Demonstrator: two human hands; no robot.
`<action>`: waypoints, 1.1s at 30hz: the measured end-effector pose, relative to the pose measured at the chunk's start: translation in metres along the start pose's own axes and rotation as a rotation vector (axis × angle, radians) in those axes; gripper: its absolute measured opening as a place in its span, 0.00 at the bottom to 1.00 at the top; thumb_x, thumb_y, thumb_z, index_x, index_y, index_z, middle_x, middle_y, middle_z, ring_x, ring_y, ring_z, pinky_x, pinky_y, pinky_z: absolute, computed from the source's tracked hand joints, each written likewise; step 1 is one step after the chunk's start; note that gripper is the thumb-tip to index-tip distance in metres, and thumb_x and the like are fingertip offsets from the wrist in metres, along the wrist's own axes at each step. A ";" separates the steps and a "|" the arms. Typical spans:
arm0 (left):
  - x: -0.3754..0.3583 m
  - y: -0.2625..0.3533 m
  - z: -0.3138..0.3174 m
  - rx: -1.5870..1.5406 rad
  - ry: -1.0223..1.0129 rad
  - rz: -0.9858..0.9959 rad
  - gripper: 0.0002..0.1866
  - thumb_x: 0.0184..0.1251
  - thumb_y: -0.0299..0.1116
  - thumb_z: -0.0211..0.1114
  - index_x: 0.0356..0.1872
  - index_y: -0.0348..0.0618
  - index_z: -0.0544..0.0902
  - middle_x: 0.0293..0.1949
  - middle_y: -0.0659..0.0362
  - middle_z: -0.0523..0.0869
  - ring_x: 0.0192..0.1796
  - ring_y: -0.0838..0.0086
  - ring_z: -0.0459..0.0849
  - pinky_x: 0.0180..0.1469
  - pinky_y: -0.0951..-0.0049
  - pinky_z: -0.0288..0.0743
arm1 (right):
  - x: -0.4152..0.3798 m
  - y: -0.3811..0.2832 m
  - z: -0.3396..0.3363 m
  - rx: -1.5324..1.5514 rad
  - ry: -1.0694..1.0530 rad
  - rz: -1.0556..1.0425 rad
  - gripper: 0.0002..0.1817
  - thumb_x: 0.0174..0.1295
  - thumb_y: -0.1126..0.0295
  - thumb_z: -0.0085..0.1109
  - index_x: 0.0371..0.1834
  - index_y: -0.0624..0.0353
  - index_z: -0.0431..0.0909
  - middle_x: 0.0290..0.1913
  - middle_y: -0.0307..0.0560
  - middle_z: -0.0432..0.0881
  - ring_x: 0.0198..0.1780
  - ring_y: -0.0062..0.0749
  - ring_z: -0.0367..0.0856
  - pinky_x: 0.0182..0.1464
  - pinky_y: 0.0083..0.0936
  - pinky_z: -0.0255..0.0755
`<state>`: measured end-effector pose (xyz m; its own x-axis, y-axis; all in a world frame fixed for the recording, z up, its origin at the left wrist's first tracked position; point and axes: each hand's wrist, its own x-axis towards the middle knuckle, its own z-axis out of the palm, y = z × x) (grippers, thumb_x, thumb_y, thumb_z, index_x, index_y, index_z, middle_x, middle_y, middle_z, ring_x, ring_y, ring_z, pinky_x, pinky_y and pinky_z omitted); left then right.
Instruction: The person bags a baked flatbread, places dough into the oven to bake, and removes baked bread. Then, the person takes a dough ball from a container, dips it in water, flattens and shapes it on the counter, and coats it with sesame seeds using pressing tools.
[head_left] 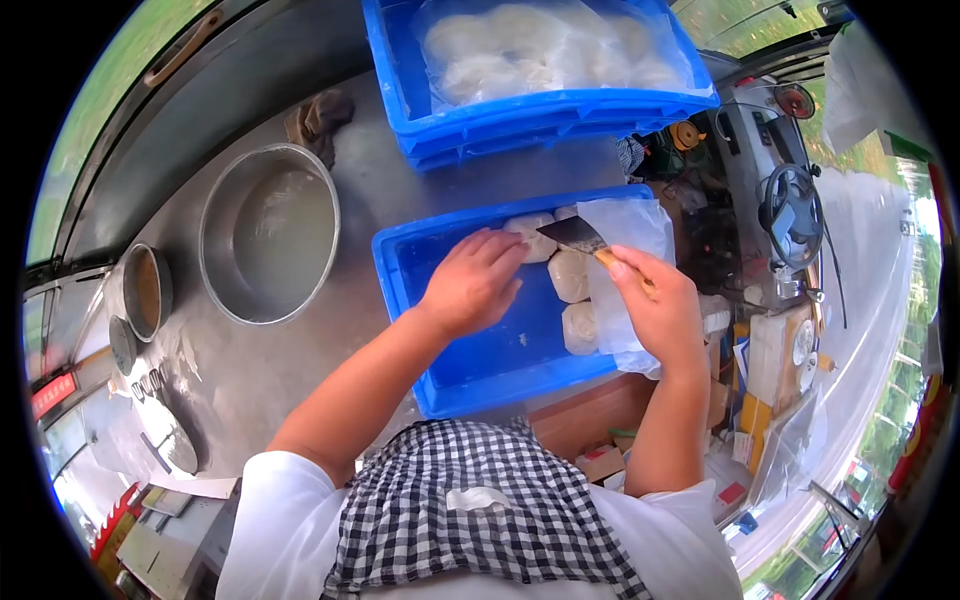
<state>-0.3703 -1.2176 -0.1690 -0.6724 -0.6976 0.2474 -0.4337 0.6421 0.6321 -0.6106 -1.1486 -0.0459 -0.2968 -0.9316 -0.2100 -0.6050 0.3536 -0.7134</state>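
Note:
A blue tray [470, 375] lies in front of me with several pale dough balls [570, 276] along its right part. White translucent sheeting [625, 300] covers the tray's right end. My right hand [655, 300] grips the wooden handle of a scraper [575, 235], whose dark blade is over the upper dough, close to a dough ball [531, 237]. My left hand [475, 280] is at that ball's left side, fingertips against or very near it, palm down, with fingers bent slightly and nothing visible inside.
Stacked blue crates [540, 108] with covered dough stand behind. A large metal basin [270, 235] of cloudy liquid, a smaller pot [148, 292] and a brown cloth [320, 118] are on the metal table [240, 370]. A steering wheel [790, 215] is at the right.

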 end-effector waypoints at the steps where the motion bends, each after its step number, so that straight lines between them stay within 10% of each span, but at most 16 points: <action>1: 0.007 0.002 0.008 0.007 -0.022 0.023 0.26 0.60 0.29 0.73 0.61 0.44 0.82 0.62 0.53 0.84 0.67 0.56 0.82 0.73 0.53 0.73 | -0.004 0.001 -0.002 -0.017 0.012 -0.023 0.18 0.69 0.62 0.68 0.55 0.63 0.87 0.50 0.59 0.91 0.50 0.49 0.91 0.54 0.33 0.81; 33: 0.037 -0.030 0.056 0.124 -0.151 0.072 0.27 0.62 0.30 0.71 0.65 0.45 0.82 0.68 0.54 0.81 0.71 0.59 0.79 0.70 0.60 0.77 | 0.025 0.027 0.026 -0.004 0.261 -0.157 0.14 0.60 0.76 0.73 0.47 0.63 0.82 0.43 0.52 0.88 0.42 0.44 0.88 0.46 0.34 0.81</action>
<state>-0.4158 -1.2448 -0.2205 -0.7826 -0.5988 0.1701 -0.4453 0.7295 0.5191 -0.6150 -1.1641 -0.0883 -0.3792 -0.9217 0.0818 -0.6611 0.2080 -0.7209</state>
